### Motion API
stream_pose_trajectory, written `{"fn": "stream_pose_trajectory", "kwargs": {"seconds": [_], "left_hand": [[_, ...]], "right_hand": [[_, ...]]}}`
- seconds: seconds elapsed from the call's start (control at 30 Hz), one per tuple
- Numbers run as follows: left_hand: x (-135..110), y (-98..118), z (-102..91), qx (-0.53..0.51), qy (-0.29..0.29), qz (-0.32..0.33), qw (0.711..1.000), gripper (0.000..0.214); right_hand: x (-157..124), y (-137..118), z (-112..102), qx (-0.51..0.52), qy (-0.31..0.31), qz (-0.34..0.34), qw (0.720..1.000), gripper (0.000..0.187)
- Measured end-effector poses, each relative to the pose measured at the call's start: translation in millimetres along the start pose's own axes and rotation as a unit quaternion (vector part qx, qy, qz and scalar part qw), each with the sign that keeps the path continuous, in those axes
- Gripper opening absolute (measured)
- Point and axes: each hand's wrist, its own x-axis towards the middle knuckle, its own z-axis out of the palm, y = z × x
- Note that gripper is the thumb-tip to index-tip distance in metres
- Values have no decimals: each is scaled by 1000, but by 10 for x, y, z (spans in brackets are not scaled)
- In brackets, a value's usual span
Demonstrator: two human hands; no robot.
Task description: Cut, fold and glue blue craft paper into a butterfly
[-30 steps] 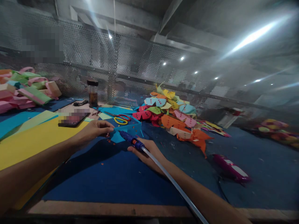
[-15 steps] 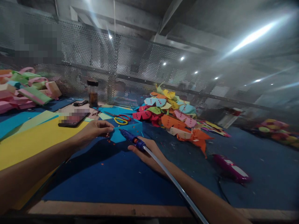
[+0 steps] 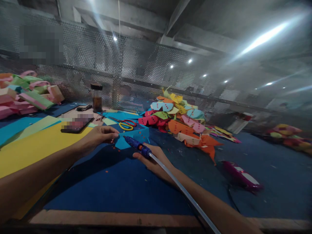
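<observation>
My left hand (image 3: 103, 136) pinches the left end of a light blue folded paper piece (image 3: 123, 143), fingertips pressed together at its edge. Small orange-red dots lie on the paper and on the mat around it. In my right hand (image 3: 156, 159) is a dark blue glue gun (image 3: 137, 145), its nozzle pointing left over the blue paper. A long clear glue stick (image 3: 180, 188) trails from the back of the gun towards me. My right-hand fingers are partly hidden behind the gun. Just beyond the paper lie scissors (image 3: 126, 126) with red and yellow handles.
Folded paper butterfly shapes (image 3: 182, 120) are heaped behind my right hand. A purple device (image 3: 242, 177) with a cord lies at right. At left are a phone (image 3: 79, 126), a dark-lidded jar (image 3: 97, 99), yellow sheets (image 3: 53, 143) and a pastel paper pile (image 3: 31, 92). Perforated metal mesh (image 3: 136, 71) stands behind.
The glue gun's nozzle has shifted slightly to the left along the blue paper. My left hand stays in nearly the same place.
</observation>
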Motion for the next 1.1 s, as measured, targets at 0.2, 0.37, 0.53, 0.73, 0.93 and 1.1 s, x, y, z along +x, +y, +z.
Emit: {"fn": "stream_pose_trajectory", "kwargs": {"seconds": [0.2, 0.37, 0.53, 0.73, 0.93, 1.1], "left_hand": [[-8, 17, 11, -2, 2, -4, 1000, 34], [-11, 30, 11, 2, 1, -3, 1000, 33], [-8, 13, 6, 3, -3, -1, 1000, 34], [-4, 10, 3, 7, -5, 4, 1000, 31], [1, 8, -4, 8, -3, 8, 1000, 33], [6, -2, -3, 10, -2, 11, 1000, 36]], "right_hand": [[-2, 15, 8, -12, 10, -3, 1000, 44], [-10, 0, 3, -7, -1, 11, 1000, 41], [-20, -13, -6, 12, -2, 21, 1000, 42], [-40, -51, -19, 31, -11, 58, 998, 43], [-44, -57, -34, 34, -18, 95, 995, 47], [-25, -1, -46, 36, -30, 130, 990, 50]]}}
